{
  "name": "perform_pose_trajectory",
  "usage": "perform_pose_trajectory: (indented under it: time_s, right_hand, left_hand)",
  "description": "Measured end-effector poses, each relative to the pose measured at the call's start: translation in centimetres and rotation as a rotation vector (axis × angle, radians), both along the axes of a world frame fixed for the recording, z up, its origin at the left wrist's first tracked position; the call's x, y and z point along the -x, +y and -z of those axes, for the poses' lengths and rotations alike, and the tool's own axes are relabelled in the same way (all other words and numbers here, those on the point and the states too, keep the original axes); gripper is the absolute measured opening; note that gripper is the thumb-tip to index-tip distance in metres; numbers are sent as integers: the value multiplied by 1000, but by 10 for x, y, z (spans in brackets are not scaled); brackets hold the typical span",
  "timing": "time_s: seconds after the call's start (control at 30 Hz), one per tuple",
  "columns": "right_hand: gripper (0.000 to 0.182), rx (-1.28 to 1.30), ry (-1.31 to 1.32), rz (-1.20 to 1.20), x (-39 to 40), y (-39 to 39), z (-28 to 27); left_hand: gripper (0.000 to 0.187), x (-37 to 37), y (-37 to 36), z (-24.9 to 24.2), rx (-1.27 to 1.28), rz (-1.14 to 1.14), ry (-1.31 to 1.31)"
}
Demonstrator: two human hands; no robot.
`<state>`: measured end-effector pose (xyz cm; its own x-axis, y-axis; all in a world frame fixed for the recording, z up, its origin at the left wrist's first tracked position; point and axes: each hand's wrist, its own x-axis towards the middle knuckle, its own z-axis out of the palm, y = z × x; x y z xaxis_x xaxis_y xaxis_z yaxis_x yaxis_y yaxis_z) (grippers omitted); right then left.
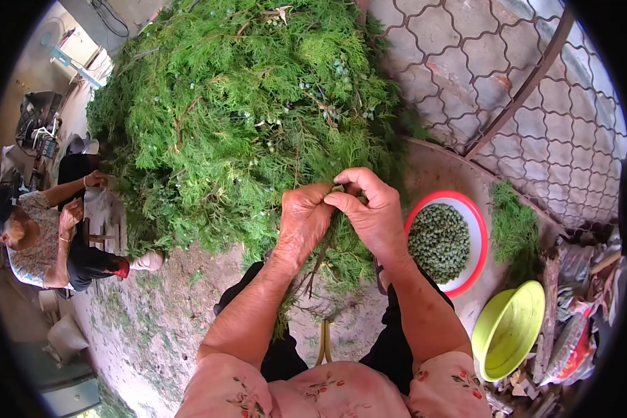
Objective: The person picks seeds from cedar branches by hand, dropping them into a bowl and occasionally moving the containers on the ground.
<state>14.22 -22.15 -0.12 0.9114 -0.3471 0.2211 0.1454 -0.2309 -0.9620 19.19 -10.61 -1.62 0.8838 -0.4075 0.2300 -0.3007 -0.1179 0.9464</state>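
Observation:
My left hand (305, 217) is closed round an evergreen branch (318, 265), whose bare brown stem hangs below the fist toward my lap. Close against it, my right hand (374, 217) pinches thumb and forefinger together. A small greenish bit shows between the two hands, too hidden to name. Just beyond them rises a large heap of green evergreen branches (237, 118), dotted with pale blue-green cones. To the right of my right hand, a red-rimmed white basin (483, 240) holds many small green cones (439, 244).
A yellow-green basin (491, 341) sits tilted at the lower right, beside logs (547, 306) and plastic bags (571, 348). Wire mesh (494, 76) borders the right. Another person (42, 237) sits at the left of the heap. Loose sprigs (514, 223) lie near the mesh.

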Motion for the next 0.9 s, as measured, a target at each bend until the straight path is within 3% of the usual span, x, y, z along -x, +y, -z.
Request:
perform_pose_trajectory:
  time_s: [0.03,0.17,0.23,0.3,0.37,0.43,0.47,0.5,0.57,0.67,0.73,0.9]
  right_hand:
    - [21,124,-47,40,0,1,1]
    - [17,171,-203,84,-2,2,4]
    - [16,-571,255,-52,5,-7,-14]
    - [14,-684,190,-125,7,-18,-3]
    - [7,-957,-58,-100,4,-27,-1]
    - [9,-962,-67,-67,5,-40,-4]
    - [11,-1010,-62,-43,7,-48,-4]
    - [13,-1058,-56,-20,9,-55,-4]
    - [14,-1066,-70,31,14,-68,4]
    - [14,-921,43,216,29,-98,12]
    - [17,-778,89,462,40,-124,21]
    - [35,-217,316,951,84,-201,63]
  left_hand:
    - [12,-1,1,6,-1,2,1]
    - [11,-2,3,11,2,26,13]
    - [12,0,1,-1,38,42,89]
    - [16,0,-1,-11,101,32,373]
    - [17,-7,5,-4,116,60,461]
    - [17,-11,6,0,406,-40,719]
    - [32,-14,9,3,420,-97,793]
    - [32,-16,12,2,418,-95,791]
    - [38,-19,15,0,597,3,897]
    - [26,-19,17,-9,689,-34,921]
    - [17,-23,21,-10,751,-131,1014]
    - [19,-29,26,-9,720,-187,1030]
